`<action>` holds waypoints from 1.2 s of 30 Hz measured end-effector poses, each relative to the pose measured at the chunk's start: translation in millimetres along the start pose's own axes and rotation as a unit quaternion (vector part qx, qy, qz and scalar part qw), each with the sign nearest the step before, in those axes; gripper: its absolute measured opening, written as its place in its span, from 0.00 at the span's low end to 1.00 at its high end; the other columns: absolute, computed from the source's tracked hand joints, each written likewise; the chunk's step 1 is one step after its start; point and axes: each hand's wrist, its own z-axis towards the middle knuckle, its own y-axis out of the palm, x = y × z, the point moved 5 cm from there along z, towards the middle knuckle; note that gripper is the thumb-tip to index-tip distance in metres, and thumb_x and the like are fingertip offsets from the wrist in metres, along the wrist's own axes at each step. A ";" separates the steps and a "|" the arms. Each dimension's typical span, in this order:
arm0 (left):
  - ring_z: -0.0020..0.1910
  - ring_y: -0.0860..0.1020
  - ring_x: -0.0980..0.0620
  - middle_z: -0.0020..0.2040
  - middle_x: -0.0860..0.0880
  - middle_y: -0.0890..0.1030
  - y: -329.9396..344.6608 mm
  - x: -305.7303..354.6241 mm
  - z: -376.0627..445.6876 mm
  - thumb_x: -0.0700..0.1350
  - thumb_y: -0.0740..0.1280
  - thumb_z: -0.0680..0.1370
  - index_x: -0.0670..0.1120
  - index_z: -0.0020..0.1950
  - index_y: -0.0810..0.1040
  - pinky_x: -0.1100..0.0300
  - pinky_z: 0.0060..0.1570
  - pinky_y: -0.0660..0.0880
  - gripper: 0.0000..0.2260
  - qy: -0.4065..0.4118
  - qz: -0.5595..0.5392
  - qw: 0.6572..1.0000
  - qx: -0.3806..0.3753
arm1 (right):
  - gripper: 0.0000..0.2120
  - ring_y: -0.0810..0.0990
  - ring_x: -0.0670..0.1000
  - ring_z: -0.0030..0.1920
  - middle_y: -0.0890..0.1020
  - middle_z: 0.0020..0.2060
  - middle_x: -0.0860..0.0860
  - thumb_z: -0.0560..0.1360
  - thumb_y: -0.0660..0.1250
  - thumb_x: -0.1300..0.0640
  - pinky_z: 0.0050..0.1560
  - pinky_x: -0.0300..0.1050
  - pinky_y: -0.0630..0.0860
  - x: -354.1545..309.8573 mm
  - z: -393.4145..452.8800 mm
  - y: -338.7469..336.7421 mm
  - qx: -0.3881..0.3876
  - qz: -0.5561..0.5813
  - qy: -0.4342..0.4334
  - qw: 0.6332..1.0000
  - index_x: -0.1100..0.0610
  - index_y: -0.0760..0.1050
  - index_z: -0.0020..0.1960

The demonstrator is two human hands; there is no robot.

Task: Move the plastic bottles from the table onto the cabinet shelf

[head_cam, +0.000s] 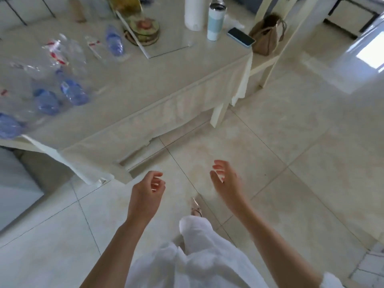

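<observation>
- Right now both hands hang over the tiled floor (pixel 291 132), off the near edge of the table (pixel 145 84), and neither touches anything.
- The left hand (pixel 146 192) is empty, its fingers loosely curled inward, just off the table's near corner.
- The right hand (pixel 226 181) is empty too, its fingers spread and slightly bent, palm turned toward the left hand.
- The plastic bottles (pixel 52 80) lie and stand in a loose cluster along the table's left edge, well apart from both hands.
- Several of them carry blue labels, as on the bottle (pixel 73 92) nearest the table's middle; others carry red-and-white labels, like the crumpled one (pixel 57 50) behind it. The blur keeps any writing or brand from being read.
- One more blue-labelled bottle (pixel 114 41) leans further back, beside a stack of round mats (pixel 145 30).
- Toward the table's far right corner stand a white paper roll (pixel 194 13) and a pale tumbler (pixel 215 21) with a metal lid, with a dark-screened phone (pixel 241 36) lying right at the corner.
- A brown bag (pixel 268 36) sits on a chair beyond that corner.
- A cream cloth (pixel 176 104) covers the table and hangs over its near edge.
- Below the hands a white garment (pixel 197 256) and a pointed shoe (pixel 196 206) show.
- No cabinet shelf can be made out with certainty.
</observation>
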 end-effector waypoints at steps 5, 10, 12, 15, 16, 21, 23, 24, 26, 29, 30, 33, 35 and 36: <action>0.43 0.81 0.56 0.42 0.52 0.84 -13.6 3.7 39.0 0.42 0.66 0.78 0.50 0.52 0.78 0.61 0.45 0.77 0.06 -0.046 -0.013 0.997 0.061 | 0.16 0.78 0.49 0.56 0.80 0.56 0.50 0.78 0.64 0.58 0.53 0.36 0.69 -35.3 58.3 16.7 -0.069 -0.024 -0.050 0.996 0.57 0.71 0.65; 0.42 0.80 0.57 0.44 0.51 0.83 -23.8 12.8 75.6 0.43 0.67 0.78 0.49 0.54 0.79 0.64 0.42 0.74 0.07 -0.100 -0.029 0.988 0.114 | 0.15 0.78 0.50 0.57 0.80 0.56 0.51 0.78 0.64 0.57 0.51 0.37 0.68 -71.0 119.3 31.6 -0.133 -0.060 -0.096 0.985 0.57 0.72 0.64; 0.42 0.80 0.58 0.43 0.52 0.82 -27.9 15.2 86.8 0.43 0.67 0.78 0.49 0.55 0.79 0.69 0.39 0.71 0.07 -0.122 -0.040 0.983 0.128 | 0.15 0.78 0.52 0.57 0.80 0.57 0.51 0.78 0.64 0.56 0.52 0.39 0.68 -83.5 141.4 38.2 -0.152 -0.075 -0.109 0.979 0.57 0.71 0.64; 0.41 0.80 0.58 0.43 0.52 0.83 -39.3 12.7 103.6 0.43 0.66 0.77 0.49 0.54 0.79 0.71 0.38 0.70 0.07 -0.144 -0.042 0.977 0.153 | 0.15 0.77 0.53 0.58 0.79 0.57 0.52 0.78 0.63 0.55 0.53 0.40 0.69 -105.4 169.9 52.5 -0.179 -0.097 -0.134 0.970 0.58 0.71 0.63; 0.41 0.80 0.58 0.43 0.52 0.83 -43.3 11.9 108.7 0.42 0.66 0.77 0.49 0.54 0.79 0.70 0.38 0.71 0.07 -0.149 -0.045 0.975 0.160 | 0.15 0.77 0.53 0.58 0.79 0.57 0.52 0.78 0.62 0.55 0.53 0.41 0.69 -112.0 177.5 56.8 -0.185 -0.100 -0.141 0.967 0.58 0.70 0.64; 0.41 0.81 0.57 0.41 0.51 0.84 -69.8 -2.2 144.0 0.41 0.66 0.77 0.50 0.53 0.79 0.66 0.40 0.72 0.07 -0.172 -0.053 0.964 0.198 | 0.17 0.76 0.52 0.60 0.79 0.58 0.53 0.79 0.62 0.56 0.55 0.41 0.68 -151.3 214.4 92.0 -0.224 -0.106 -0.164 0.955 0.58 0.69 0.66; 0.40 0.81 0.56 0.41 0.51 0.83 -83.9 -11.4 163.2 0.41 0.67 0.77 0.49 0.53 0.79 0.67 0.39 0.71 0.07 -0.177 -0.054 0.959 0.214 | 0.17 0.77 0.53 0.59 0.79 0.58 0.53 0.79 0.62 0.55 0.57 0.43 0.70 -168.2 228.8 111.3 -0.230 -0.107 -0.171 0.952 0.58 0.70 0.66; 0.39 0.81 0.55 0.40 0.51 0.83 -91.0 -14.4 172.2 0.40 0.67 0.77 0.48 0.53 0.79 0.69 0.38 0.71 0.07 -0.177 -0.053 0.958 0.220 | 0.17 0.77 0.54 0.58 0.80 0.58 0.54 0.79 0.63 0.55 0.58 0.45 0.71 -176.0 234.7 120.2 -0.232 -0.110 -0.174 0.951 0.59 0.70 0.65; 0.38 0.81 0.55 0.40 0.50 0.83 -109.2 -25.6 195.3 0.40 0.67 0.76 0.48 0.52 0.79 0.71 0.37 0.70 0.07 -0.179 -0.049 0.956 0.228 | 0.16 0.78 0.55 0.58 0.80 0.57 0.55 0.78 0.64 0.55 0.59 0.46 0.72 -194.5 249.4 144.1 -0.238 -0.111 -0.175 0.949 0.60 0.71 0.64; 0.37 0.81 0.52 0.38 0.50 0.82 -141.5 -43.4 228.9 0.39 0.68 0.76 0.46 0.52 0.79 0.64 0.37 0.71 0.07 -0.184 -0.045 0.953 0.237 | 0.16 0.79 0.56 0.57 0.80 0.56 0.55 0.78 0.64 0.56 0.59 0.47 0.73 -226.5 268.7 180.9 -0.251 -0.112 -0.178 0.945 0.60 0.72 0.64; 0.38 0.81 0.50 0.37 0.49 0.82 -155.3 -52.0 241.3 0.38 0.68 0.75 0.45 0.52 0.80 0.62 0.38 0.71 0.07 -0.190 -0.046 0.950 0.243 | 0.16 0.79 0.56 0.57 0.81 0.55 0.56 0.77 0.65 0.56 0.58 0.48 0.74 -239.3 276.0 196.3 -0.253 -0.108 -0.175 0.945 0.61 0.72 0.63; 0.38 0.80 0.50 0.37 0.49 0.82 -194.5 -72.9 270.4 0.38 0.68 0.75 0.45 0.52 0.80 0.61 0.42 0.70 0.07 -0.221 -0.032 0.940 0.258 | 0.16 0.80 0.58 0.55 0.82 0.53 0.58 0.77 0.66 0.58 0.59 0.49 0.74 -274.4 292.2 238.2 -0.259 -0.101 -0.166 0.946 0.62 0.73 0.62; 0.39 0.80 0.48 0.39 0.48 0.82 -220.6 -93.7 291.2 0.38 0.68 0.75 0.44 0.52 0.80 0.60 0.42 0.70 0.07 -0.241 -0.033 0.935 0.256 | 0.16 0.80 0.59 0.55 0.82 0.53 0.58 0.77 0.66 0.58 0.58 0.49 0.74 -296.8 303.6 270.3 -0.270 -0.109 -0.159 0.943 0.63 0.73 0.62; 0.41 0.81 0.47 0.41 0.47 0.82 -229.7 -101.8 299.7 0.38 0.68 0.75 0.43 0.53 0.80 0.59 0.43 0.72 0.08 -0.248 -0.035 0.935 0.251 | 0.16 0.80 0.59 0.55 0.82 0.54 0.58 0.77 0.66 0.58 0.58 0.48 0.73 -305.1 308.1 282.0 -0.276 -0.112 -0.157 0.942 0.63 0.73 0.62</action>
